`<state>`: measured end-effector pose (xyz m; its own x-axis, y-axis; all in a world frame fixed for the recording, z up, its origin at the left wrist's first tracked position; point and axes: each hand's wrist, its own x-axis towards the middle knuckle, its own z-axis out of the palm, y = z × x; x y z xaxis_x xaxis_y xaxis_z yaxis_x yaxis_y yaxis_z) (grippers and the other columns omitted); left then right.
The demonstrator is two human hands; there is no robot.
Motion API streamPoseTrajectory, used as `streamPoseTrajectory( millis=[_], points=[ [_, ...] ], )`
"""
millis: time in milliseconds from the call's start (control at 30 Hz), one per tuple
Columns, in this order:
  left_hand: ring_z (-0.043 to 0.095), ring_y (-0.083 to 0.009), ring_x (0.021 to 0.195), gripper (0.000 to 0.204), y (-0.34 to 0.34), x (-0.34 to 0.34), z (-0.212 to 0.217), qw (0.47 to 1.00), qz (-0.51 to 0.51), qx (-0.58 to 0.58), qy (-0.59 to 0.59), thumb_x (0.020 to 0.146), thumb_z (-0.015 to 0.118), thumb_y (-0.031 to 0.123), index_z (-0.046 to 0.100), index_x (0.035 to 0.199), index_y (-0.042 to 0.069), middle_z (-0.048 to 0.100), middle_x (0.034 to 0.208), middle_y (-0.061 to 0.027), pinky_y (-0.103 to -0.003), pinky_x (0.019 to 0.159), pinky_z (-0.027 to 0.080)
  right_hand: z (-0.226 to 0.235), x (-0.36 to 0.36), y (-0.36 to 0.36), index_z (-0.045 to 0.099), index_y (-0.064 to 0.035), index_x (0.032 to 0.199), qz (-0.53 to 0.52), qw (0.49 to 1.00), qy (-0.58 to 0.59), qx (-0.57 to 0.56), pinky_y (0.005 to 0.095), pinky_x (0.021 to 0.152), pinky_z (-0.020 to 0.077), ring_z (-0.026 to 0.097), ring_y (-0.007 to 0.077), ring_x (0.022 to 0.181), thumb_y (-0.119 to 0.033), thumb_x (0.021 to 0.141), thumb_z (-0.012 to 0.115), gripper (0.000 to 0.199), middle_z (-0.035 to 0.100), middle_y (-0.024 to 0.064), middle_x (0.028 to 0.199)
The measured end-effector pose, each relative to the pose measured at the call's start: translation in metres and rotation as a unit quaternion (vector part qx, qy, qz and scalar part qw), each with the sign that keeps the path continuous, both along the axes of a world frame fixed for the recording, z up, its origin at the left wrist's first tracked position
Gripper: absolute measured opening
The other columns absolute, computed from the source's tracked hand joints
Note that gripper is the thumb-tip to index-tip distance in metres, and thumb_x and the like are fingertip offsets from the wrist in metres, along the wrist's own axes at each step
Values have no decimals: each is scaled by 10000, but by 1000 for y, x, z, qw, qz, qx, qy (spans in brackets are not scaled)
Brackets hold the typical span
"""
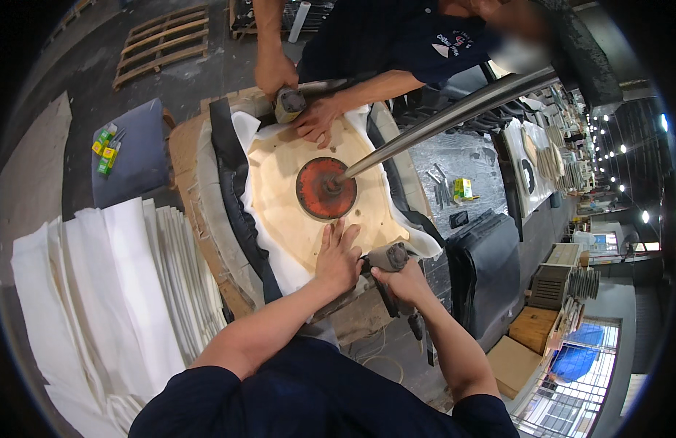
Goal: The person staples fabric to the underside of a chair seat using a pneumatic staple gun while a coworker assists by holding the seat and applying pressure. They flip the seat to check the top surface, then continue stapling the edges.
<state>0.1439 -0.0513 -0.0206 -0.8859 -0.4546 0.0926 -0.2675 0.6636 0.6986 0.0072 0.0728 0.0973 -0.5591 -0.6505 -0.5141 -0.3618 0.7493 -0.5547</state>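
Observation:
My left hand [338,257] lies on the near part of a pale wooden board [279,168], fingers stretched toward a round red press plate [327,188]. The plate, on the end of a metal rod [455,113], rests on the board's middle. White padding [244,131] and black cover material [232,182] stick out around the board. My right hand [405,281] is wrapped round a staple gun [388,258] at the board's near right edge. Across from me, a co-worker's hand grips another staple gun [289,104]; their other hand [320,120] presses on the board's far edge.
White padding sheets [97,285] are stacked at my left. Beyond them, a blue-grey padded surface [133,157] carries small green-and-yellow boxes [106,150]. Black sheets [488,270] lie on the right-hand table, near loose staple strips [439,186]. A wooden pallet [163,44] lies at the far left.

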Motion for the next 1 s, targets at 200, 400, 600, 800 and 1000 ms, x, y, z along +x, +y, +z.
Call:
streamPoseTrajectory(
  millis=[200, 400, 600, 800, 1000],
  points=[
    [226, -442, 1668, 223, -6, 16, 4, 1000, 8, 15, -1, 873, 850, 222, 786, 982, 39, 464, 1651, -128, -655, 1349, 188, 7, -4, -1, 777, -55, 1266, -54, 995, -61, 61, 407, 784, 594, 772, 266, 864, -324, 936, 872, 436, 803, 131, 990],
    [197, -417, 1681, 247, -6, 15, 8, 999, 11, 31, -23, 913, 805, 219, 798, 1059, 19, 454, 1655, -131, -619, 1366, 164, 3, 8, 6, 773, -39, 1241, -88, 987, -135, 15, 360, 595, 528, 680, 165, 639, -289, 947, 878, 400, 756, 77, 874],
    [201, -409, 1680, 254, -11, 17, 10, 999, -3, 27, -19, 905, 789, 194, 806, 1074, 5, 453, 1657, -137, -607, 1371, 159, -4, 11, -7, 773, -38, 1228, -47, 996, -66, 26, 345, 543, 495, 638, 146, 560, -250, 967, 866, 349, 736, 48, 830],
    [242, -392, 1673, 218, -13, 20, 11, 999, 1, 41, -20, 866, 783, 115, 801, 1027, -30, 471, 1646, -136, -612, 1366, 186, 3, 16, -3, 776, -22, 1159, -87, 990, -111, 6, 330, 509, 479, 628, 137, 530, -242, 977, 863, 299, 720, 35, 773],
    [242, -397, 1675, 233, -13, 20, 9, 998, 7, 63, -18, 856, 762, 78, 786, 1046, -55, 451, 1665, -147, -617, 1366, 189, 2, 31, -10, 764, -11, 1091, -86, 989, -121, 3, 337, 492, 468, 610, 134, 505, -226, 974, 868, 266, 693, 30, 727]
  ],
)
